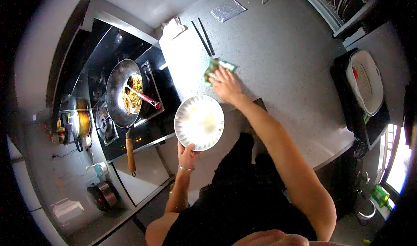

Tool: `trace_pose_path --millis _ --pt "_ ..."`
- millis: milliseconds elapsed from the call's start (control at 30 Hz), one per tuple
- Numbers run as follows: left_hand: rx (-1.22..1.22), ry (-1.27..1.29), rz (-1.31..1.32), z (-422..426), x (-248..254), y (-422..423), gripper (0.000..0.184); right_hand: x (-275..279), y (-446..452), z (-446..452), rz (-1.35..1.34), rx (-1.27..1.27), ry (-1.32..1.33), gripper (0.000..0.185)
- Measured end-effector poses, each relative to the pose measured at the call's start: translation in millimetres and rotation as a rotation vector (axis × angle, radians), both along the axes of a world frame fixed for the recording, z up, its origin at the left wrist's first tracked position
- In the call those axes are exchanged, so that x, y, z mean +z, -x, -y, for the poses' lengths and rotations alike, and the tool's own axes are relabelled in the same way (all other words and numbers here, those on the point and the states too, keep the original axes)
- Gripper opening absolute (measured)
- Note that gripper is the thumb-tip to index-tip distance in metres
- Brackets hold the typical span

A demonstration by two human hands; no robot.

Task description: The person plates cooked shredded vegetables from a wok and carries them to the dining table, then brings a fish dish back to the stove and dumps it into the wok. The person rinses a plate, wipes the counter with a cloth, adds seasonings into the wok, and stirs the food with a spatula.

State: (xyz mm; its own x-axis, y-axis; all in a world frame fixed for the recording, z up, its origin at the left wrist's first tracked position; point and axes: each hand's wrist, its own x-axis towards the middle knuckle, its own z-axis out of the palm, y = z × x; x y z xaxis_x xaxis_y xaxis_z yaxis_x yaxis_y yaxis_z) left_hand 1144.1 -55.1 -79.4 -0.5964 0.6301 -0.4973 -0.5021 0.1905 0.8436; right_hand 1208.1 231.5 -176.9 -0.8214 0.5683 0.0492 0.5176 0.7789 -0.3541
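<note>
Near: left hand (186, 155) clasps the white bowl (179, 123) by its rim; slackening could drop it. Farther right: right hand (226, 84), fingers part-spread, overlies a green cloth (210, 74), possibly a packet, on the counter (282, 50); sweeping could knock the chopsticks (202, 39) beyond

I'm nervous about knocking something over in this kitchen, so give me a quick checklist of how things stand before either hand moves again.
1. Fluted white plate held: ok, the left hand grips its near edge.
2. Right hand free: not ok, it is on a green-and-white cloth or packet.
3. Plate surface clean: cannot tell, glare washes it out.
4. Red-handled spatula inside the wok: not ok, its handle sticks out past the rim.
5. Chopsticks on the countertop: ok, lying flat.
6. Flame under the wok off: cannot tell, the wok hides it.
</note>
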Motion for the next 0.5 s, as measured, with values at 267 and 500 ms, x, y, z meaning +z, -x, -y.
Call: trace_pose_path --millis 267,500 --pt "-0.098 -0.051 -0.006 -56 -39 1 0.053 -5 -143 -101 0.06 -0.604 -0.223 0.042" --pt "-0.101 -0.144 0.078 -156 -82 -8 0.061 2 -281 -12 0.014 -1.095 -0.289 0.042"
